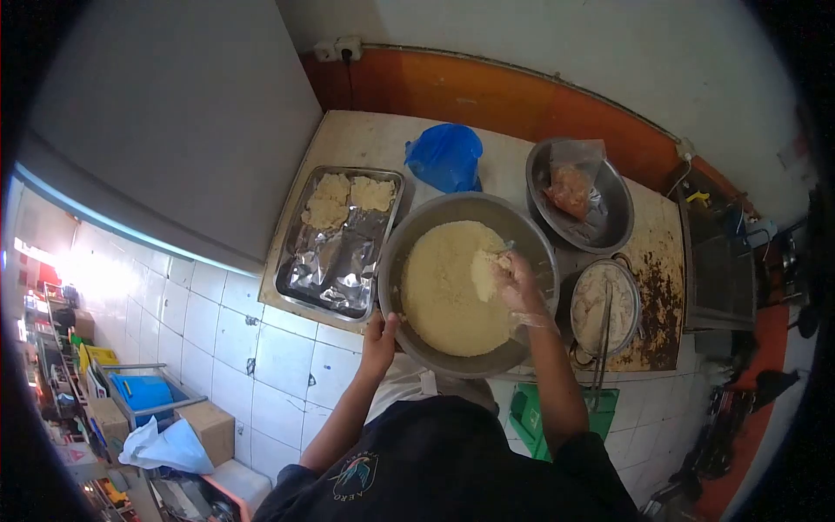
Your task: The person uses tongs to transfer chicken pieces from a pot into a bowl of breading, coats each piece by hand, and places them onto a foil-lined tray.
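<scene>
A large metal bowl (396, 261) filled with pale yellow breadcrumbs (448, 304) stands at the table's front edge. My left hand (378, 344) grips its near left rim, thumb up, with some fingers hidden below. Inside the bowl, my right hand (519, 287), in a clear plastic glove, holds a flat crumb-coated piece (485, 275) above the crumbs. To the left, a foil-lined metal tray (326, 265) carries a few coated pieces (329, 202) at its far end. At right, a pot (606, 304) contains a pale, floury mixture, with metal tongs (602, 348) leaning over its rim.
A blue plastic bag (445, 157) lies behind the big bowl. Back right, another metal bowl (539, 187) holds a clear bag of raw meat (570, 187). A green crate (526, 413) is below the table's front edge. A tall grey panel (174, 113) stands at left.
</scene>
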{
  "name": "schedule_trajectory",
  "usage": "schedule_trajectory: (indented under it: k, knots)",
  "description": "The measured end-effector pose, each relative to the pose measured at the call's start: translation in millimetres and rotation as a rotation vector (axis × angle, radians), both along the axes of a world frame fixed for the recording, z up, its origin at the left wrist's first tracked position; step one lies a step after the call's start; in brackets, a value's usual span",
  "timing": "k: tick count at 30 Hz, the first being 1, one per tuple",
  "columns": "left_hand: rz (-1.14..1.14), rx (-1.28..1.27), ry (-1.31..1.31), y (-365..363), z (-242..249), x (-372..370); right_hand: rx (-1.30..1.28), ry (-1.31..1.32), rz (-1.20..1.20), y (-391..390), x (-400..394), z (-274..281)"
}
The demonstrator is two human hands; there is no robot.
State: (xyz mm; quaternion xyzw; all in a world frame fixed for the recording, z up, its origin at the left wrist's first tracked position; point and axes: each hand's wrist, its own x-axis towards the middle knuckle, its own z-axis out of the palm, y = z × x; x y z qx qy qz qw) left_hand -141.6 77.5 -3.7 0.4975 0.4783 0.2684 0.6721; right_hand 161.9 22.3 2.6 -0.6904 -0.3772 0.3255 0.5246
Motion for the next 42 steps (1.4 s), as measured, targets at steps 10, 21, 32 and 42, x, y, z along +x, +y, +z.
schedule_trajectory:
  k: [10,21,32,42]
  knots:
    - [0.036,-0.372,-0.073,33,5,-56,0.114,0.505,-0.116,31,-56,62]
    - [0.473,-0.103,0.065,88,-69,-184,0.15,0.621,0.035,244,-126,-2]
    - [0.473,-0.195,-0.122,125,-85,-160,-0.476,-0.878,-0.043,310,-162,-92]
    - [0.524,-0.203,-0.143,131,-81,-156,-0.755,-0.789,0.163,296,-159,-81]
